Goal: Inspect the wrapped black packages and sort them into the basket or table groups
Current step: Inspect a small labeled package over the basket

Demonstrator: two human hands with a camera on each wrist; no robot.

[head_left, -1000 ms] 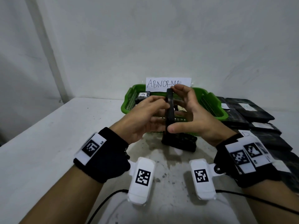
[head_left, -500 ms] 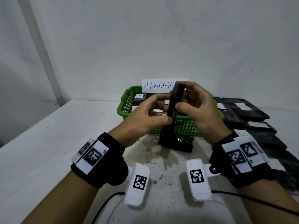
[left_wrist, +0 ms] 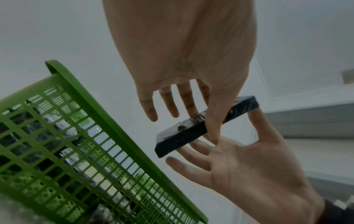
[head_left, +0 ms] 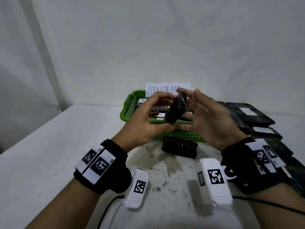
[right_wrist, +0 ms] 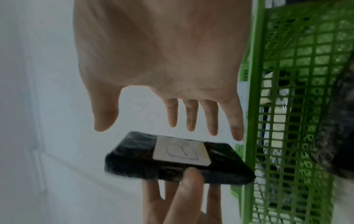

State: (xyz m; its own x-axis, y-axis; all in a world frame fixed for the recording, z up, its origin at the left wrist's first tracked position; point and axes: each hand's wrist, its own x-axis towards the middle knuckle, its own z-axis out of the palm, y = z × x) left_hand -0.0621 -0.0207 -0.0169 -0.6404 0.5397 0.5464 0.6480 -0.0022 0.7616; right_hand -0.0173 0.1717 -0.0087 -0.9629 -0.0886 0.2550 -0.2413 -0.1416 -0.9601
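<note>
My left hand [head_left: 145, 123] pinches a wrapped black package [head_left: 176, 111] between the thumb below and the fingers above, tilted in front of the green basket [head_left: 130, 104]. My right hand [head_left: 208, 119] stands beside it with straight, spread fingers, palm toward the package. In the right wrist view the package [right_wrist: 134, 160] shows a white label [right_wrist: 181, 151] marked "B"; the right hand [right_wrist: 162, 53] hovers over it, apart from it. The left wrist view has the left hand [left_wrist: 182, 60] with its thumb over the package [left_wrist: 191, 131] edge, and the right hand [left_wrist: 249, 166] beneath.
The basket carries an "ABNORMAL" sign [head_left: 165, 89] and holds several wrapped packages. Another black package [head_left: 179, 147] lies on the table just in front of it. A group of black packages [head_left: 252, 114] lines the right side. A wall stands close behind.
The right hand has let go of the package and spread its fingers. The left hand alone now holds it, and it has tilted from upright and edge-on to leaning.
</note>
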